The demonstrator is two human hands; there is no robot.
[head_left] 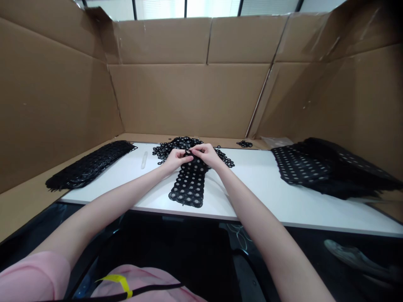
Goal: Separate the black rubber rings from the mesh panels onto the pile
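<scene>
A black perforated sheet (189, 184) with rows of round holes lies in front of me, its near end flat on the white table. My left hand (176, 161) pinches the raised far end of this sheet, thumb pointing right. Close against it, my right hand (206, 154) has its thumb and fingertips closed on the same end. Between the fingertips a small dark ring-like part shows, too small to make out well. Just behind both hands spreads a pile of loose black rings (170, 147), partly hidden by them.
Stacked black perforated sheets (91, 165) lie at the left, and more black perforated sheets (302, 163) at the right. A clear plastic strip (144, 160) rests left of the pile. Several rings (244, 144) lie at the back. Cardboard walls (189, 96) enclose the white table (252, 180).
</scene>
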